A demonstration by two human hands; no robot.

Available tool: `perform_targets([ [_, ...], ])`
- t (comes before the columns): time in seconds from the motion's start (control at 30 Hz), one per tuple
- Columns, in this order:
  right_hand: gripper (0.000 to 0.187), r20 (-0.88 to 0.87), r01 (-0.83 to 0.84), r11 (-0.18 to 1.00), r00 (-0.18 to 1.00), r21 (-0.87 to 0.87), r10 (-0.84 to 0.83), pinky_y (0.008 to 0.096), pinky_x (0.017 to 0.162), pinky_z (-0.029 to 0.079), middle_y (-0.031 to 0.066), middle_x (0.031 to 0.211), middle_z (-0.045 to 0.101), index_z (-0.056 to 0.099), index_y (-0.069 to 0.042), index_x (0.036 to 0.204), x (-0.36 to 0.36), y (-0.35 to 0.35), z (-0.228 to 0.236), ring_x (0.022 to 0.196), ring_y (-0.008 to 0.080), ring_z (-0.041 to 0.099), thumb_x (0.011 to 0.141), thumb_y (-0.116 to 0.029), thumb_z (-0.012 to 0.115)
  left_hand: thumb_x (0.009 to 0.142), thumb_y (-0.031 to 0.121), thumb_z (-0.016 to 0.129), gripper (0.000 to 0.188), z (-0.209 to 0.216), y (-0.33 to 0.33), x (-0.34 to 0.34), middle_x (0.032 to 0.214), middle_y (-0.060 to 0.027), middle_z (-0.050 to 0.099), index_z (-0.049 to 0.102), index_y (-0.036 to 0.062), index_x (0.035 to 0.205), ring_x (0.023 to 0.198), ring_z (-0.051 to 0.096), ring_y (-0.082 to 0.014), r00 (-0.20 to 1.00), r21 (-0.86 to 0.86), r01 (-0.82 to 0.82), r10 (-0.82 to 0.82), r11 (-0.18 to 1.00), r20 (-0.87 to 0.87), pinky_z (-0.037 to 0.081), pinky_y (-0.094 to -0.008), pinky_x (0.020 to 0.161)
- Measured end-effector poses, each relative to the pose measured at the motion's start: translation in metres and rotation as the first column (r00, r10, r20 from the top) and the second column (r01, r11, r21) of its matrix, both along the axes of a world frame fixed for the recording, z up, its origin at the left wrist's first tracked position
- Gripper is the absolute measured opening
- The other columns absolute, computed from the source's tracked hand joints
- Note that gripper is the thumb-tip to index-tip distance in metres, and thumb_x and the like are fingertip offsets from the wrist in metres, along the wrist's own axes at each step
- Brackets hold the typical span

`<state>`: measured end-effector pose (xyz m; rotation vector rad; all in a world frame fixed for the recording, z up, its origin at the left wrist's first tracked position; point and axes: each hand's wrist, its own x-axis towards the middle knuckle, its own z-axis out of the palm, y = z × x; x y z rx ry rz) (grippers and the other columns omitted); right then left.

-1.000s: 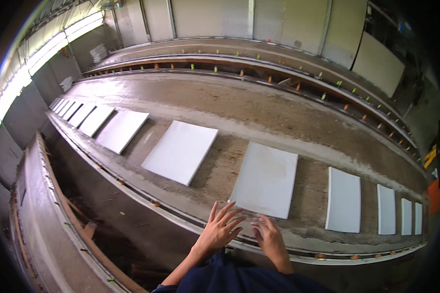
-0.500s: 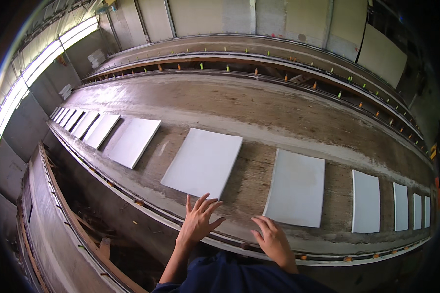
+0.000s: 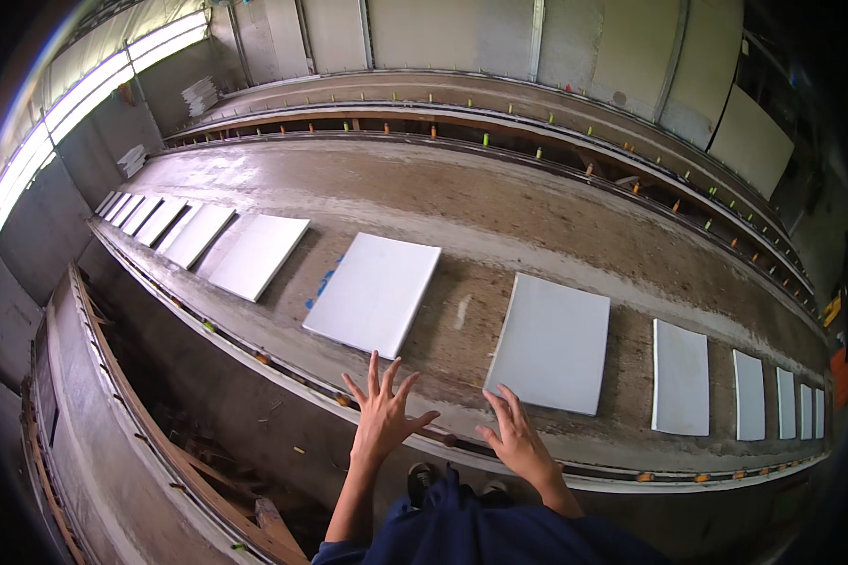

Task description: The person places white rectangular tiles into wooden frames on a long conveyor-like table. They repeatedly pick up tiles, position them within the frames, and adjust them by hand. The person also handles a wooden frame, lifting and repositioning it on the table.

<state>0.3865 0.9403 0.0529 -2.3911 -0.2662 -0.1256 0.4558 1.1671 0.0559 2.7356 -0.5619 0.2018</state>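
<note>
My left hand is open, fingers spread, and holds nothing. It hovers near the front edge of a long brown table, just below the near corner of a flat white rectangular board or sheet stack. My right hand is also open and empty, its fingers apart and slightly bent. Its fingertips are close to the lower left corner of another white board or stack; whether they touch it I cannot tell. More white rectangles lie spaced in a row to the left and right.
The table's front rail carries small orange and green pegs. At lower left stands another long table, with a dark gap between. Parallel pegged tables run behind. My shoe shows below, and piled white sheets sit far left.
My view has moved left along the table, so the wall and boards shift rightward. A blue mark and my shoes have come into view. My left fingers are spread wider.
</note>
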Motion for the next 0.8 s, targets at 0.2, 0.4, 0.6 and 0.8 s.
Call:
perform_targets([
  [0.2, 0.062, -0.015, 0.025, 0.999, 1.0, -0.037, -0.026, 0.0451, 0.102, 0.036, 0.0218, 0.142, 0.024, 0.031, -0.007, 0.138, 0.042, 0.053, 0.011, 0.127, 0.0413, 0.034, 0.088, -0.027, 0.061, 0.068, 0.054, 0.071, 0.093, -0.007, 0.038, 0.037, 0.145, -0.0169, 0.027, 0.03, 0.0129, 0.141, 0.137, 0.016, -0.0415, 0.986, -0.189, 0.024, -0.055, 0.982, -0.157, 0.011, -0.0726, 0.1],
  [0.4, 0.066, -0.004, -0.046, 0.99, 0.999, -0.134, 0.046, 0.0473, 0.104, 0.032, 0.0248, 0.142, 0.021, 0.027, -0.008, 0.14, 0.074, 0.08, -0.016, 0.129, 0.0432, 0.03, 0.088, -0.029, 0.061, 0.075, 0.055, 0.066, 0.092, 0.0, 0.065, 0.065, 0.146, -0.022, 0.022, 0.024, 0.0095, 0.143, 0.135, 0.023, -0.0388, 0.94, -0.017, 0.066, -0.068, 0.998, -0.335, 0.026, -0.0587, 0.104],
  [0.6, 0.066, -0.219, 0.009, 0.988, 0.975, -0.154, -0.043, 0.0472, 0.105, 0.033, 0.0285, 0.146, 0.012, 0.026, -0.009, 0.141, 0.096, 0.117, -0.005, 0.132, 0.045, 0.024, 0.089, -0.034, 0.058, 0.083, 0.053, 0.058, 0.08, -0.004, 0.12, 0.112, 0.146, -0.0227, 0.023, 0.028, 0.0073, 0.141, 0.137, 0.019, -0.0382, 0.846, -0.233, 0.27, -0.346, 0.934, -0.407, 0.026, -0.0465, 0.109],
  [0.8, 0.059, -0.196, 0.151, 0.972, 0.963, -0.181, -0.186, 0.0447, 0.104, 0.033, 0.0245, 0.147, 0.015, 0.034, -0.007, 0.137, 0.119, 0.186, 0.017, 0.131, 0.0423, 0.029, 0.089, -0.031, 0.058, 0.085, 0.055, 0.054, 0.075, -0.022, 0.233, 0.168, 0.144, -0.0237, 0.025, 0.034, 0.0053, 0.138, 0.137, 0.015, -0.0399, 0.944, 0.024, 0.23, -0.217, 0.973, -0.248, 0.017, -0.0586, 0.108],
])
